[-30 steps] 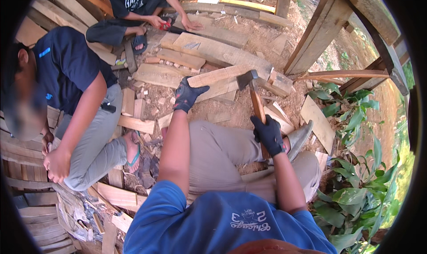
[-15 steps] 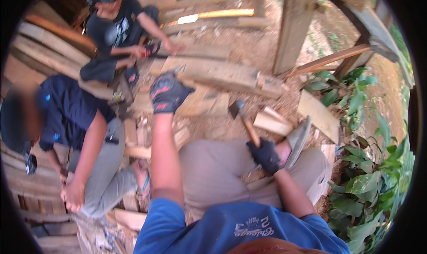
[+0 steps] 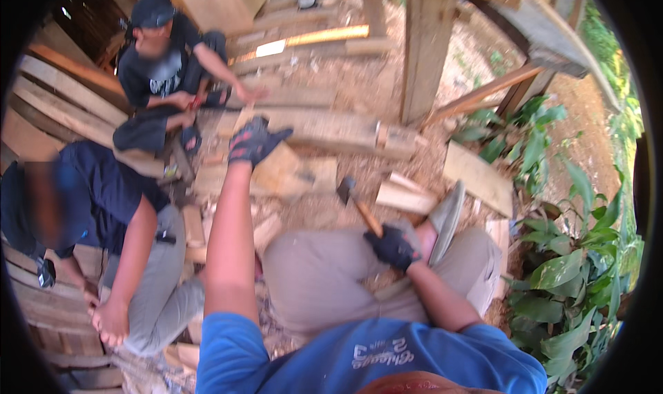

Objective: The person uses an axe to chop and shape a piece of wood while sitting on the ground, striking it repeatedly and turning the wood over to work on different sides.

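My left hand (image 3: 257, 142), in a black glove with red marks, reaches far forward over the boards. Its thumb stretches out to the right, apart from the fingers, and nothing shows in it. Just beyond it lies a thick timber beam (image 3: 331, 128); a flat board (image 3: 293, 173) lies nearer. I cannot tell whether the glove touches the wood. In front of my crossed legs, my right hand (image 3: 395, 246), also in a black glove, is closed round the wooden handle of a hammer (image 3: 366, 216). The dark hammer head points forward and left, over the dirt.
A co-worker in dark clothes (image 3: 162, 62) sits at the far left, one hand held out toward the planks. Another person (image 3: 103, 180) crouches close on my left. A wooden post (image 3: 425, 55) stands ahead, leafy plants (image 3: 559, 276) grow on the right, and board offcuts (image 3: 407, 197) lie near my foot.
The view has shifted slightly, so most things sit farther left in it. My left hand remains stretched forward over the wood. The hammer stays in my right hand.
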`<state>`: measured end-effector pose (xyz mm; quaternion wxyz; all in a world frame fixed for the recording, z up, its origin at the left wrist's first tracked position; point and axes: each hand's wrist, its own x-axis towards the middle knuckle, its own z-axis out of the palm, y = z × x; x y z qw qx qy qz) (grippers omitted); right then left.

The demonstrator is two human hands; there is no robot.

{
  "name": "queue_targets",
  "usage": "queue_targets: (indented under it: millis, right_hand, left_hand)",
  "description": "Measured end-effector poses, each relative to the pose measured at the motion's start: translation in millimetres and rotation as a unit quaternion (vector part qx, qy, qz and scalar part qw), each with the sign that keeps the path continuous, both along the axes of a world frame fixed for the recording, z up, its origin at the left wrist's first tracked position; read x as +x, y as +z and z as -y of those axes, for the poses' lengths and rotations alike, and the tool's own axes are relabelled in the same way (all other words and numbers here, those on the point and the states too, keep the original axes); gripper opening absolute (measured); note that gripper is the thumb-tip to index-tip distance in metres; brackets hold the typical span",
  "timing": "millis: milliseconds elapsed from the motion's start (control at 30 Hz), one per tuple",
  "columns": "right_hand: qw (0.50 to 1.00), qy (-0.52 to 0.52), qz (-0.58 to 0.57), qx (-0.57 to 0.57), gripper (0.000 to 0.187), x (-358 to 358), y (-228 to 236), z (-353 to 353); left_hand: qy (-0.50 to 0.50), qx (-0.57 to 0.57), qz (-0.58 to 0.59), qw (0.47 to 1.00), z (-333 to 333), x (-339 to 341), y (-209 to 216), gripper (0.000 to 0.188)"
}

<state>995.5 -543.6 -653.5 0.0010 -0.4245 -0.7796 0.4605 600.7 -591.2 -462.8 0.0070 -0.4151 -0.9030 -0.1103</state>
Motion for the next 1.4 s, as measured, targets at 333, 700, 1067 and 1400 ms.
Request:
queue_targets:
  millis: [333,700,1067,1400]
  right_hand:
    - [0.968,-0.122,-0.058,-0.21,0.047,2,1,2]
    - [0.956,-0.14,-0.098,-0.24,0.041,4,-9,-9]
    - [0.949,-0.148,-0.095,-0.261,0.043,7,-3,-11]
    - [0.941,-0.147,-0.079,-0.295,0.048,5,-13,-19]
  left_hand:
    - [0.063,-0.035,0.007,0.997,6,19,5,0.09]
    - [0.143,0.099,-0.004,0.985,74,37,-8,0.093]
    - [0.116,0.374,0.467,0.793,-40,-65,-61,0.072]
    - [0.001,-0.027,0.184,0.983,-193,-119,-73,0.094]
